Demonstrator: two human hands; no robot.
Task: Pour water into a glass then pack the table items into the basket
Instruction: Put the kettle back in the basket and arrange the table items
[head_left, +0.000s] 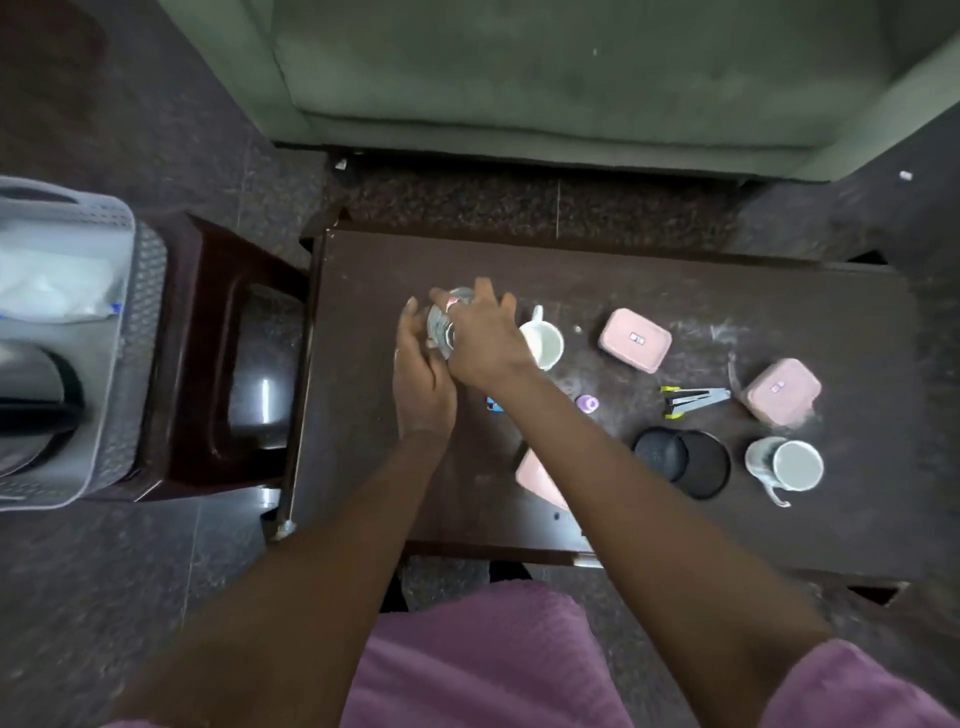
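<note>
A clear glass (442, 327) stands near the left end of the dark table (597, 280). My left hand (421, 374) lies against its left side with the fingers fairly straight. My right hand (483, 338) reaches across from the right and curls over the glass's top and right side. Most of the glass is hidden by the two hands. The grey basket (130, 291) stands on a dark stool at the far left, holding a kettle (31, 395) and a white bag.
On the table are a white mug (543, 343), two pink boxes (635, 340) (782, 391), a stapler (693, 401), a small purple cap (587, 403), a black round speaker (680, 462), a second mug (787, 464) and a pink item (537, 478) under my right arm. A green sofa stands behind.
</note>
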